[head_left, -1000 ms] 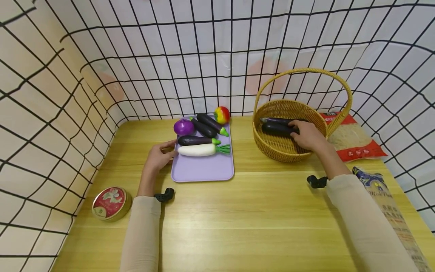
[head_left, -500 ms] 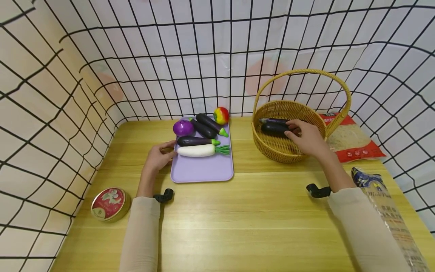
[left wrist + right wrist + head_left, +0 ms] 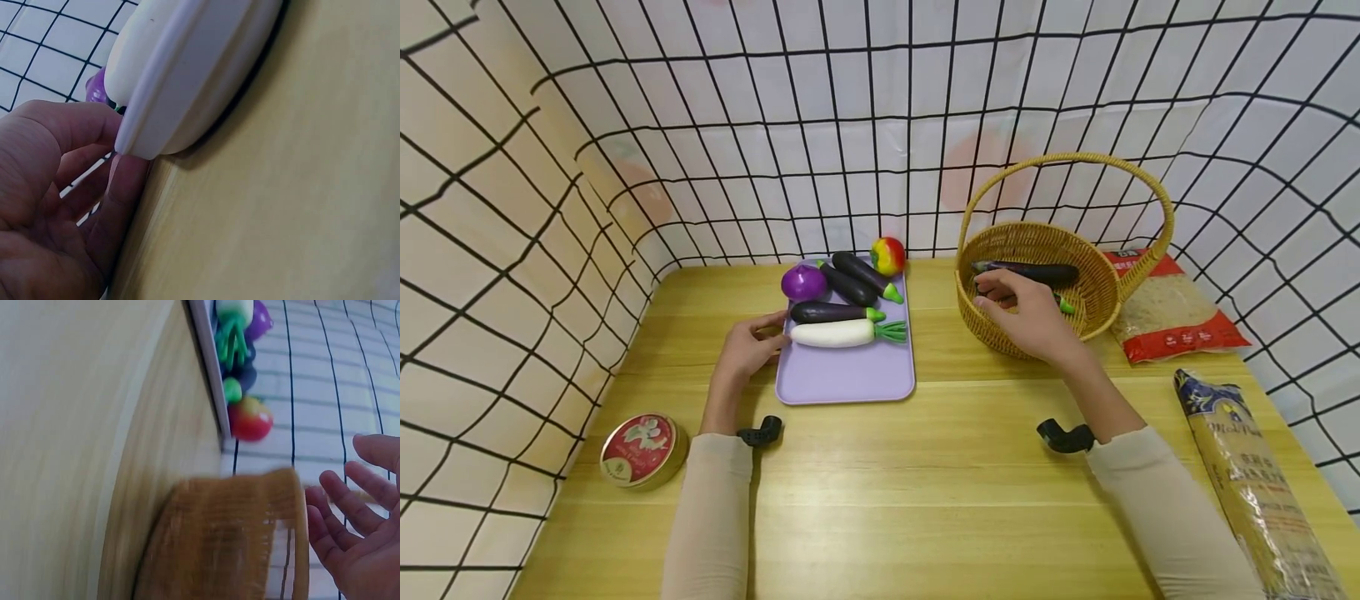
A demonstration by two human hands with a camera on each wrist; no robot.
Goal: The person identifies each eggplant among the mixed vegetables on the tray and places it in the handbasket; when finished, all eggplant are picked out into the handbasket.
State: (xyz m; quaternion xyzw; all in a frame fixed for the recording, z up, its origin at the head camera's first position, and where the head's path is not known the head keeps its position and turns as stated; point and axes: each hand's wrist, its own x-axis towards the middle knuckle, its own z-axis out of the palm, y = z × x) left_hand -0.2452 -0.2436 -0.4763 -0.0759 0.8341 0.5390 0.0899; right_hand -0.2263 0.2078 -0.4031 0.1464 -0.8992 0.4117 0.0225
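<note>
My left hand pinches the left rim of a lilac tray; in the left wrist view its fingertips meet the tray's edge. On the tray lie a white radish, several eggplants, a purple onion and a red-and-yellow fruit. My right hand is over the front left of a wicker basket, fingers loosely bent and holding nothing. Inside the basket, one eggplant lies along the back. Another shows its green stem, the rest hidden behind my hand.
The basket's tall handle arches above it. A red-edged packet lies to its right, with a long bag nearer the front. A round tin stands at left. Black wire grid encloses the wooden table.
Inside the basket, my right hand has moved left off the right part of the eggplants, and a green stem now shows. My left hand stays at the tray.
</note>
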